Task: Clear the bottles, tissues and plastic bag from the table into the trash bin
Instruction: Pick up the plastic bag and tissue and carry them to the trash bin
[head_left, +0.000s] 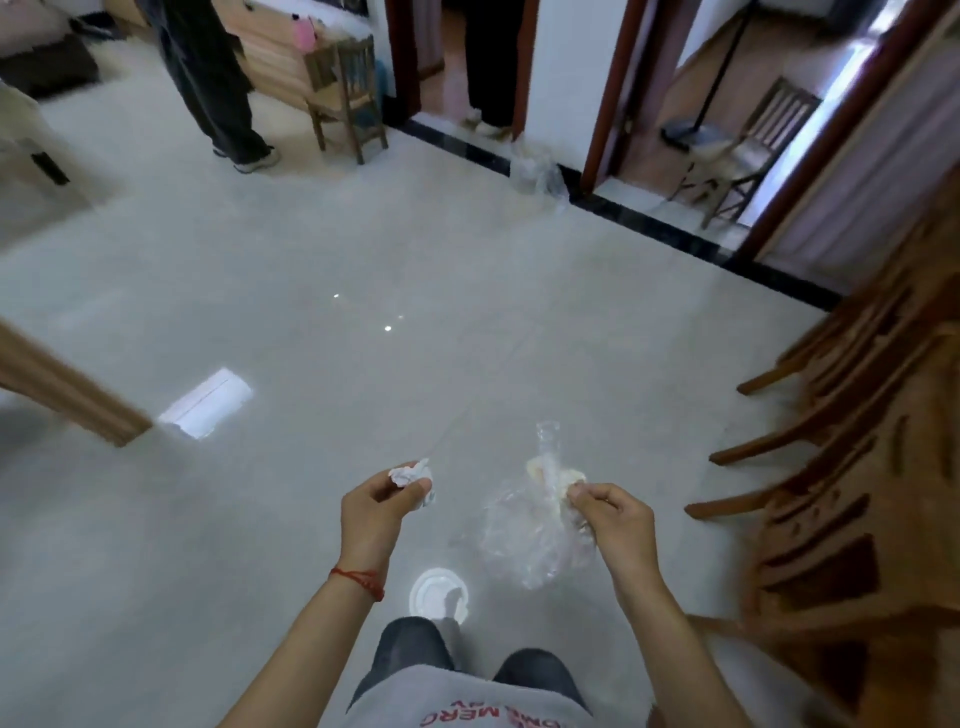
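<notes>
My left hand (376, 506) is closed around a crumpled white tissue (413, 475), held out in front of me over the pale floor. My right hand (608, 517) pinches a clear plastic bag (524, 540), which hangs down and has something pale bunched near its top. The two hands are level with each other and apart. Another clear plastic bag (537, 174) stands far ahead against the wall between two doorways; whether it lines a bin I cannot tell. No bottles and no table top show in this view.
Wooden chairs (841, 467) crowd the right side. A wooden edge (67, 395) juts in at the left. Two people stand far ahead, one by a small wooden chair (348, 93), one in a doorway (488, 67). The image is motion-blurred.
</notes>
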